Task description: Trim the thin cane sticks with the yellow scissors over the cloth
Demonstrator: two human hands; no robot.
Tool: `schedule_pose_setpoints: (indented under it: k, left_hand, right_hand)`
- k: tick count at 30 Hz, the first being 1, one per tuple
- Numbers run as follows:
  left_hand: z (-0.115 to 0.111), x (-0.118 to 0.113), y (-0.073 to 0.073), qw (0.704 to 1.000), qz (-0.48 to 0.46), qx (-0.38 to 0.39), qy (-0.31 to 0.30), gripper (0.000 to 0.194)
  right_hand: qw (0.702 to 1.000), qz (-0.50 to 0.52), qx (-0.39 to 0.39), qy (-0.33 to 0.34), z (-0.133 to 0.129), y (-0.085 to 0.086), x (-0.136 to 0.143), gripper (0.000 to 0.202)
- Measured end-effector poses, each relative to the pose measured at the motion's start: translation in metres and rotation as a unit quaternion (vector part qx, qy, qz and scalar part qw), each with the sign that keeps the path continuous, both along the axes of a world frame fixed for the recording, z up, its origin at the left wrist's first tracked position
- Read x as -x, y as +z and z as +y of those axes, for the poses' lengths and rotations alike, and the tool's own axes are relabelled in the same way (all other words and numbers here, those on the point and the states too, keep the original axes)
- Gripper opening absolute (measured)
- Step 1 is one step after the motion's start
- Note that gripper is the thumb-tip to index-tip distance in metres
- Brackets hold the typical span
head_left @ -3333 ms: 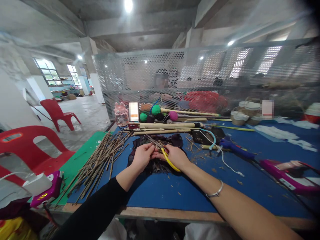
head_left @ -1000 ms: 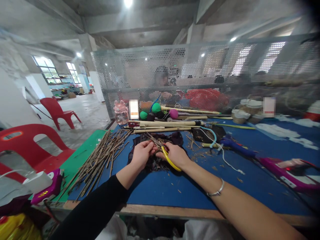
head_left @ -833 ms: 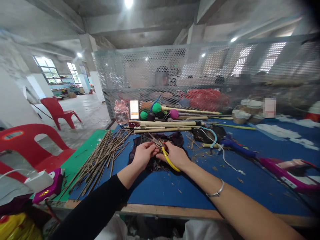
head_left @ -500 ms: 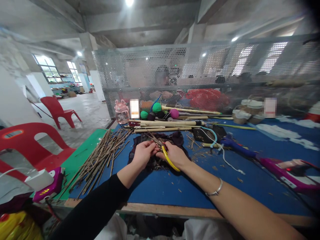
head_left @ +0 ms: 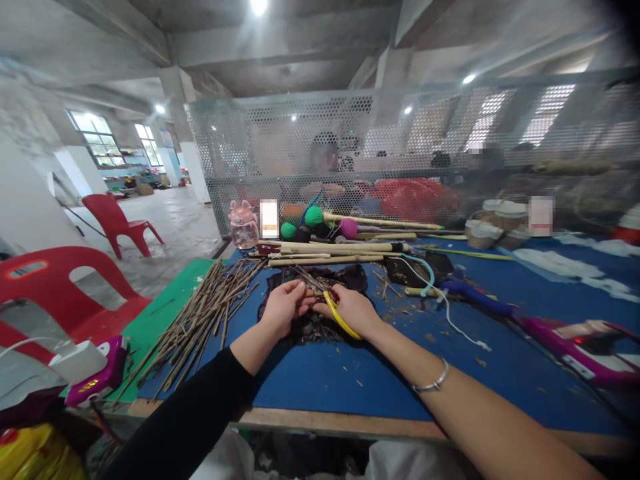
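My right hand [head_left: 353, 311] is closed around a pair of scissors with yellow handles [head_left: 336, 313]; their dark blades point up and to the left. Close by on the left is my left hand [head_left: 284, 308], its fingers curled in with the thumb against them. Anything it pinches is too small to make out. Both hands hover over a crumpled dark cloth [head_left: 353, 277] strewn with small brown scraps. To the left of the cloth lies a loose heap of thin brown sticks [head_left: 200, 320].
Thicker pale sticks [head_left: 340, 259] lie across the blue tabletop [head_left: 310, 387] beyond the cloth. Green and magenta yarn balls [head_left: 314, 215] and a pink bottle [head_left: 243, 225] are farther back. At right are a white cord [head_left: 453, 320] and a purple power strip [head_left: 555, 343]. A perforated metal screen [head_left: 280, 137] rises behind.
My left hand has drawn slightly left and down, away from the blades, with its fingers a little looser. My right hand keeps the scissors in nearly the same place.
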State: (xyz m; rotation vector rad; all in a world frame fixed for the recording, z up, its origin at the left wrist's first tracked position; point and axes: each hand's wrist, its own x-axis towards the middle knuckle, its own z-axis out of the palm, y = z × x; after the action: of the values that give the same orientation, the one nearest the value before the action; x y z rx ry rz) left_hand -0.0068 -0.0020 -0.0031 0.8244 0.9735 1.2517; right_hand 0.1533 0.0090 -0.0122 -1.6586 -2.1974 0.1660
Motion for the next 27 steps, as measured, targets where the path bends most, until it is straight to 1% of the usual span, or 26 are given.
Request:
schedule_pose_setpoints:
  k: [6, 11, 13, 16, 19, 23, 27]
  left_hand:
    - [0.0015, -0.0025, 0.0018, 0.999, -0.033, -0.018, 0.023, 0.007]
    - [0.0018, -0.0033, 0.0016, 0.999, -0.034, -0.023, 0.026, 0.007]
    - [0.0015, -0.0035, 0.0007, 0.999, -0.024, -0.030, 0.017, 0.007]
    - [0.0005, -0.0041, -0.0007, 0.999, 0.000, -0.042, -0.015, 0.009]
    - [-0.0003, -0.0043, -0.0013, 0.999, 0.011, -0.049, -0.021, 0.011]
    - [0.0004, -0.0037, -0.0019, 0.999, 0.027, -0.033, 0.006, 0.006]
    - [0.0002, -0.0039, -0.0009, 0.999, 0.034, -0.022, 0.020, 0.009]
  right_hand:
    - [1.000, 0.015, 0.009, 0.005, -0.0025, 0.0026, 0.0010, 0.047]
    - [0.999, 0.041, 0.007, 0.029, -0.0040, 0.0023, 0.0011, 0.051]
    - [0.999, 0.039, 0.000, 0.035, -0.0041, 0.0011, 0.0016, 0.052]
    - [0.998, 0.036, -0.014, 0.045, -0.0048, 0.0000, 0.0030, 0.052]
    - [0.999, 0.017, -0.013, 0.032, -0.0054, 0.0014, 0.0032, 0.051]
    - [1.000, -0.028, 0.008, -0.001, -0.0049, 0.0057, 0.0003, 0.050]
    - [0.999, -0.046, 0.001, -0.005, -0.0049, 0.0070, -0.0013, 0.051]
